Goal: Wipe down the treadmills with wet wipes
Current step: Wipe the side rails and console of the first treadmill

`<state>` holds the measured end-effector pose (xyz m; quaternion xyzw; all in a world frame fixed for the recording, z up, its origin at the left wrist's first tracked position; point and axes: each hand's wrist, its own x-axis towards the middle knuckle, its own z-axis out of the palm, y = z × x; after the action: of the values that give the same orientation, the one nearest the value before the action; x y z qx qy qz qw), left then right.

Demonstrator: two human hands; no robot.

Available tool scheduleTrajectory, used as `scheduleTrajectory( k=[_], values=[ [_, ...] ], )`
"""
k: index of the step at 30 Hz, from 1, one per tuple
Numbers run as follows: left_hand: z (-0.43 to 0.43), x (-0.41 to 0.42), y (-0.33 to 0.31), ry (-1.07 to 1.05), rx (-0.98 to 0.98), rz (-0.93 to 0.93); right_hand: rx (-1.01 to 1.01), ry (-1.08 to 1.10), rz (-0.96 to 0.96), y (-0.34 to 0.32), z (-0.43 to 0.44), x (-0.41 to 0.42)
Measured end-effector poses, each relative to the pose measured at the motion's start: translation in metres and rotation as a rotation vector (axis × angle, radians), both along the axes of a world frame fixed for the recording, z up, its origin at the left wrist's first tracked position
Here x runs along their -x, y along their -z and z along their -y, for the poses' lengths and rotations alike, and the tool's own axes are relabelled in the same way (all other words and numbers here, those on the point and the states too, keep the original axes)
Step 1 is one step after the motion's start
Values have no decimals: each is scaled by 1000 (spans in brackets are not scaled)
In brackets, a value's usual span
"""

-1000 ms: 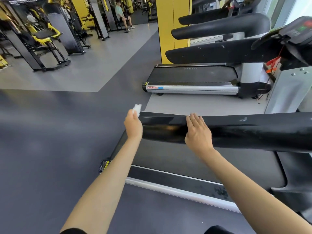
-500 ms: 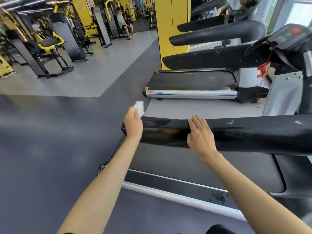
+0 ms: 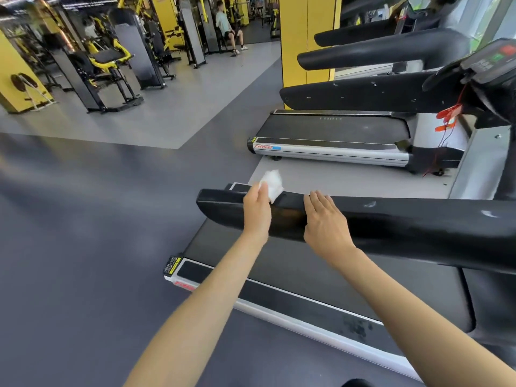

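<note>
My left hand (image 3: pixel 258 212) is on the black handrail (image 3: pixel 405 222) of the treadmill (image 3: pixel 307 263), close to the rail's free end. It pinches the wet wipe (image 3: pixel 272 183) between thumb and curled fingers. The wipe is a crumpled white wad, poking up past my fingertips and touching the rail's top edge on the far side.

My right hand (image 3: pixel 325 222) lies just beside the left, a little further along the rail toward the console end. Its fingers are straight and together over the top edge, thumb down the near face, holding nothing. The rail shines between the two hands.

Below my forearms, the silver side rail (image 3: pixel 321 335) runs along the deck's near edge. Beyond the handrail, well apart, a second treadmill (image 3: pixel 335 135) stands parallel, with a yellow pillar (image 3: pixel 307 37) behind it. Up at the right, there's a console (image 3: pixel 491 60) with a red tag (image 3: pixel 449 115) hanging below it.
</note>
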<state>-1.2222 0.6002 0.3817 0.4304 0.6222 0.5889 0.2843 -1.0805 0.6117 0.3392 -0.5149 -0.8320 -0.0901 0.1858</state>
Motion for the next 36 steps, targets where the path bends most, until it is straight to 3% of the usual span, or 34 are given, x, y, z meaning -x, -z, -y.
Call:
scheduleTrajectory(
  k=[2,5,8,11,15,17,22,26,31,36],
  values=[
    [-5,31,-11,-209,14,12,1,-1,16,1,0,0],
    [-12,69,-5,-352,66,-191,-25,-18,58,1,-1,-1],
    [-11,42,17,-303,108,-359,-20,-23,75,-1,1,-3],
    [-4,-16,30,-190,0,-452,-26,-24,48,1,0,-3],
    [-4,-39,6,14,1,-198,-18,-31,11,1,1,-3],
    [-12,-15,-11,-83,-21,-120,-23,-32,-19,0,3,-4],
    [-25,65,-3,-299,55,-255,-5,-19,-39,-1,5,-1],
    [-6,21,34,-168,27,-428,17,0,-30,-3,6,2],
    [2,-13,17,124,-46,-184,21,8,10,-2,7,2],
    [-14,55,-15,-142,-49,-178,74,33,49,-6,10,4]
  ],
)
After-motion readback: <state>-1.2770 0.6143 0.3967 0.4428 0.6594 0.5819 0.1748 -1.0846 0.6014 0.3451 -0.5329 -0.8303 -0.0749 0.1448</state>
